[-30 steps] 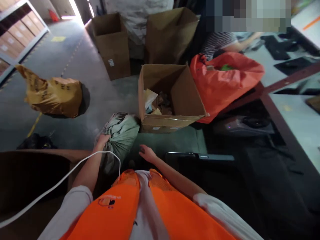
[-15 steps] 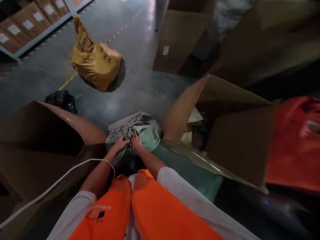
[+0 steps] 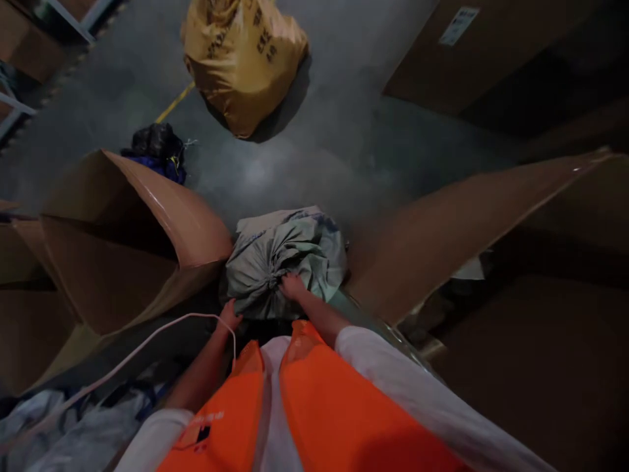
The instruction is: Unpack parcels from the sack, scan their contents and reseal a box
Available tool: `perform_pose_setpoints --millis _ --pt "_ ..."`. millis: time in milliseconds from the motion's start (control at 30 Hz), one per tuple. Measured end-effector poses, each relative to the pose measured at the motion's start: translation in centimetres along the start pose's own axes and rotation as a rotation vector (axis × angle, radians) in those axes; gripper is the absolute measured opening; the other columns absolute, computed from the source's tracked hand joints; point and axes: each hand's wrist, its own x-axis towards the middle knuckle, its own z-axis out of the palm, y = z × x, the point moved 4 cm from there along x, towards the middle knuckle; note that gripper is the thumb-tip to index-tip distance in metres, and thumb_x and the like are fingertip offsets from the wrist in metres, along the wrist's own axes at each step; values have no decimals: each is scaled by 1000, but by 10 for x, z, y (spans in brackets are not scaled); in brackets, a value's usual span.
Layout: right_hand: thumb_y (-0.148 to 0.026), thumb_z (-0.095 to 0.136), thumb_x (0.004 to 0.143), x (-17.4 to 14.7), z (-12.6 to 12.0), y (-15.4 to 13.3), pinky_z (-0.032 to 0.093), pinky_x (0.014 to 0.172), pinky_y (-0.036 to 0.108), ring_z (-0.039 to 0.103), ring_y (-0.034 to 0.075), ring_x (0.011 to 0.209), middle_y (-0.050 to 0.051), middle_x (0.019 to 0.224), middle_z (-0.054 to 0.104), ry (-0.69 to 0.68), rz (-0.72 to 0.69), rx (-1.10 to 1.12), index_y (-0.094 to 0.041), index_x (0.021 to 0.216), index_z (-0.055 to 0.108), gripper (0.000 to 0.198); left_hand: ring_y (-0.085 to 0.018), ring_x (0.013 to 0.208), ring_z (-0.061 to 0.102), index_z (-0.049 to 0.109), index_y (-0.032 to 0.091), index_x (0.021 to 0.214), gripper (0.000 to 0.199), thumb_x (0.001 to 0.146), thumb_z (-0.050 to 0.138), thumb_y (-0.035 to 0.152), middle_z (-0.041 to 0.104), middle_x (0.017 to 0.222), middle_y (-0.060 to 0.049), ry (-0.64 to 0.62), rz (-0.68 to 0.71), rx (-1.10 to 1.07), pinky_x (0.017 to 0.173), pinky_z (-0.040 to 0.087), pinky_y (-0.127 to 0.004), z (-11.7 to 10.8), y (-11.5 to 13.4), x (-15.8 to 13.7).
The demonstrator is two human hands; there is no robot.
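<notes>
Left fingers (image 3: 232,307): at the near left edge of the grey-green sack (image 3: 314,252); whether they grip cloth or only rest against it, I cannot tell. With no real hold here, that side could sag or swing under a pull.
Right fingers (image 3: 285,281): clenched on the gathered neck (image 3: 273,278) of the sack, just right of its centre. One hand bearing most of the load might let the cloth slip, or work the gather loose and spill whatever is inside.
White cord (image 3: 162,323): arches across the left forearm and drops by the orange vest (image 3: 211,406). A wide sweep of that arm could snag it.
Sack's place: in the middle, close to the body, wedged between two open cartons. The tight fit looks like the main hazard, since a sideways tug would rub or shove a carton.
Left carton (image 3: 204,239): just beside the sack, its wall leaning outward; a knock might crease or tip it.
Right carton (image 3: 413,236): also just beside the sack; its edge could catch loose cloth.
Dark bundle (image 3: 157,151): farther left on the floor (image 3: 275,174), beyond the left carton; a possible trip point.
Yellow bag (image 3: 246,65): farthest, well apart from the sack; little risk.
</notes>
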Motion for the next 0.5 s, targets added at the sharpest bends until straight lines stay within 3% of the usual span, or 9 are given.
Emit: perform_pose_setpoints --millis 100,267,367,500 --pt "-40 65 97 -20 30 0 49 103 52 60 27 118 11 131 62 -148 8 17 -16 128 61 40 -40 140 44 42 6 144 76 72 69 9 41 152 -29 -8 -12 33 114 36 -38 27 2 3" --pt "-38 66 97 -67 61 9 57 92 44 65 23 108 10 125 63 -289 52 29 -16 127 62 37 -48 143 35 29 7 152 93 70 75 9 21 161 -34 -43 13 74 114 33 -46 55 16 14" --pt "-37 66 97 -84 59 5 57 90 42 65 22 106 9 121 65 -307 13 21 -15 121 64 33 -49 145 29 33 11 152 95 68 77 8 18 164 -31 -80 43 89 114 32 -50 62 24 21" --pt "-39 62 99 -82 31 -18 56 91 41 66 21 103 7 116 67 -228 -89 5 -17 114 67 27 -46 150 23 47 16 145 87 65 78 9 25 165 -23 -126 148 81 119 24 -54 64 42 25"
